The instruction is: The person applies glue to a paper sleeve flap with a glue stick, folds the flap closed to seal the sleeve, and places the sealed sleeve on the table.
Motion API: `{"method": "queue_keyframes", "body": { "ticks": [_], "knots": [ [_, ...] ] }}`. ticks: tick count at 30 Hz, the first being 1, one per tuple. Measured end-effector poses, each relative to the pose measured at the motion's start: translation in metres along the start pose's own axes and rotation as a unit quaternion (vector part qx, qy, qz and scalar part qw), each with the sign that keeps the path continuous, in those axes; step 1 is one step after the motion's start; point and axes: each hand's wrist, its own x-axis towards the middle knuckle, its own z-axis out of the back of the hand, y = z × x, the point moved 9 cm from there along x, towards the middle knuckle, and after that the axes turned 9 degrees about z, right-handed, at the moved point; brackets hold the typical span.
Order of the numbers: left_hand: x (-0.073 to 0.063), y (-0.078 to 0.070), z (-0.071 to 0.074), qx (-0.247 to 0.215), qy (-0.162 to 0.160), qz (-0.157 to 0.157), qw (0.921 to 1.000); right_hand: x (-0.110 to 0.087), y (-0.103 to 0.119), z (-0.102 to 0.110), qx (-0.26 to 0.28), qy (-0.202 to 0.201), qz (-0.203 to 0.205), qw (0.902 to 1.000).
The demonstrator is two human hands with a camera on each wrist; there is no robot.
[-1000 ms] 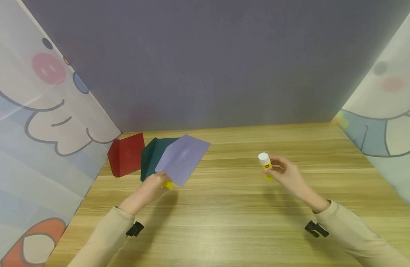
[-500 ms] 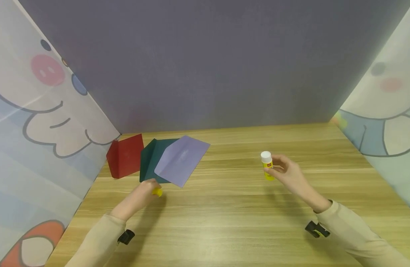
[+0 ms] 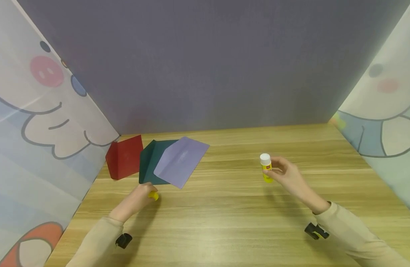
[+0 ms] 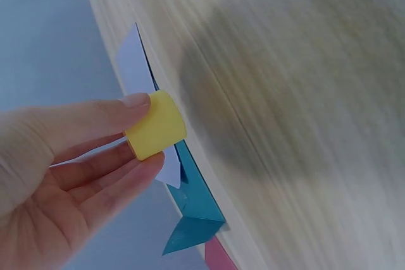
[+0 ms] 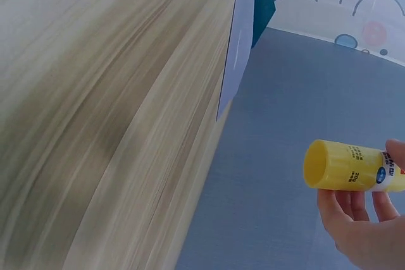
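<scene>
In the head view my left hand (image 3: pixel 138 198) holds a small yellow cap (image 4: pixel 157 126) just in front of the envelopes, pinched between thumb and fingertips. My right hand (image 3: pixel 288 177) grips a yellow glue stick (image 3: pixel 266 171) above the table, upright with its white end on top. The right wrist view shows the yellow lower end and printed label of its barrel. Three envelopes with raised flaps lie at the back left: a lilac envelope (image 3: pixel 183 161) overlapping a dark green envelope (image 3: pixel 148 163), and a red envelope (image 3: pixel 129 157) beside them.
The wood-grain table (image 3: pixel 218 222) ends at a grey upright panel (image 3: pixel 205 66) at the back. Cartoon-printed sheets stand on both sides, the left sheet (image 3: pixel 41 126) close to the red envelope. Black wrist-camera mounts (image 3: pixel 316 231) hang below the sleeves.
My left hand, with the yellow cap, has drawn back toward me and left, off the lilac envelope's corner. The right hand and glue stick have barely moved.
</scene>
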Motion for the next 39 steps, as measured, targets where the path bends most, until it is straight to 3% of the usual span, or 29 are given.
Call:
{"method": "queue_keyframes", "body": {
  "ticks": [8, 19, 27, 33, 39],
  "knots": [
    [-0.001, 0.005, -0.006, 0.0, 0.013, 0.015, 0.9998, -0.002, -0.003, -0.001, 0.003, 0.0, -0.018, 0.9998],
    [-0.004, -0.001, -0.009, 0.012, -0.007, -0.028, 0.9995, -0.003, -0.003, -0.003, 0.002, 0.005, -0.022, 0.9998],
    [-0.002, 0.0, -0.012, 0.018, -0.008, -0.029, 0.9994, -0.003, -0.003, -0.003, -0.011, 0.004, -0.027, 0.9996],
    [-0.002, -0.009, -0.005, 0.01, -0.041, -0.043, 0.9982, -0.003, -0.005, -0.003, -0.023, 0.002, -0.037, 0.9991],
    [0.001, -0.027, 0.004, 0.04, -0.095, -0.064, 0.9926, -0.004, -0.006, -0.003, -0.031, 0.009, -0.05, 0.9982]
  ]
}}
